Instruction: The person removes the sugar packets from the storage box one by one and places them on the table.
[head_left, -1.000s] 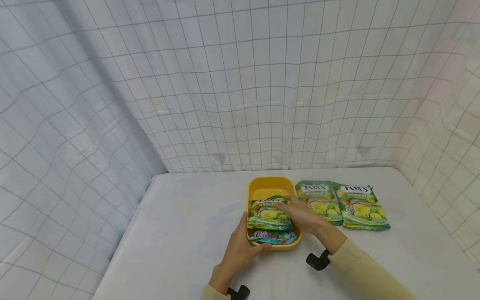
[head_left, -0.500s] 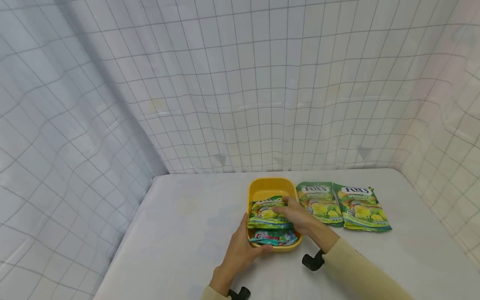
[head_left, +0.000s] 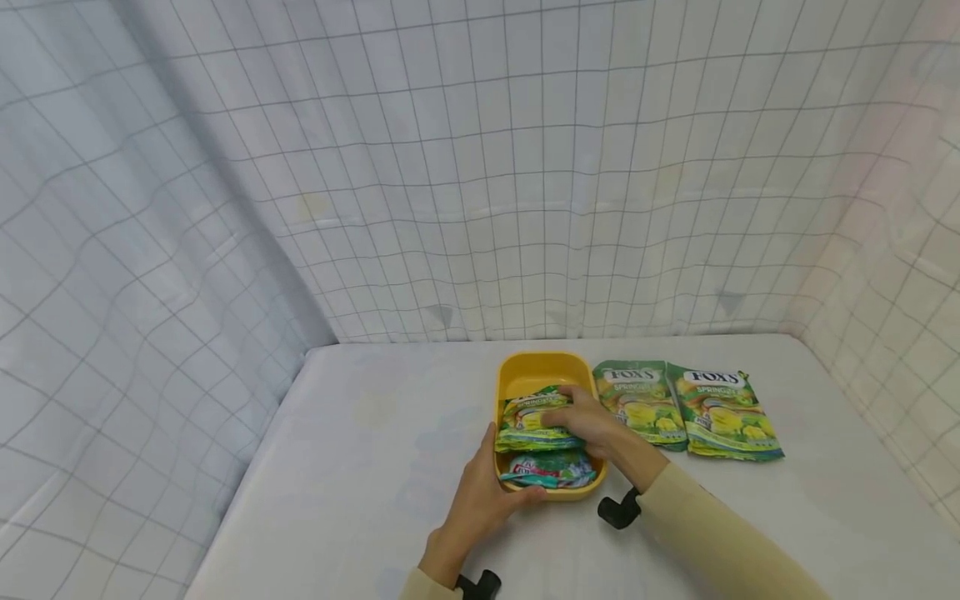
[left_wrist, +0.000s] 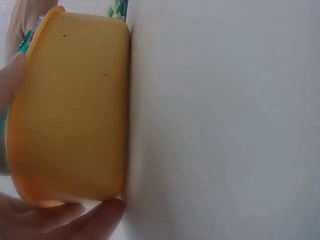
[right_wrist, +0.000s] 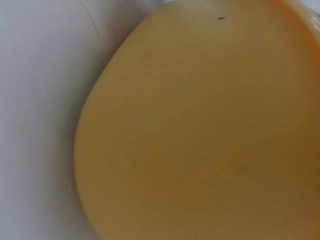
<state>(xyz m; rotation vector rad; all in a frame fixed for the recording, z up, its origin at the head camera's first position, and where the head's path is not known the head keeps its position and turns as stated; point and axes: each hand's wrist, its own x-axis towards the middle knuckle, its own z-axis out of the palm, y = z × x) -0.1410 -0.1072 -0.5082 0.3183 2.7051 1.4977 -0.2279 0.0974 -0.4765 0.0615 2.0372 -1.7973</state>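
Observation:
A yellow plastic tub stands on the white table. My left hand grips its near left corner, thumb along the near rim and fingers against the left wall. In the left wrist view the thumb lies over the rim of the tub. Inside, a green Fox's candy bag lies over a teal candy bag. My right hand reaches over the tub's right side and holds the green bag by its right edge, thumb on top. The right wrist view is filled mostly by the tub's wall.
Two more green Fox's candy bags lie flat at the tub's right: a nearer one beside its wall and another further right. White gridded cloth hangs behind the table and at both sides.
My right hand has shifted the green bag slightly toward the tub's far end, and more of the teal bag shows. My left hand has stayed on the tub.

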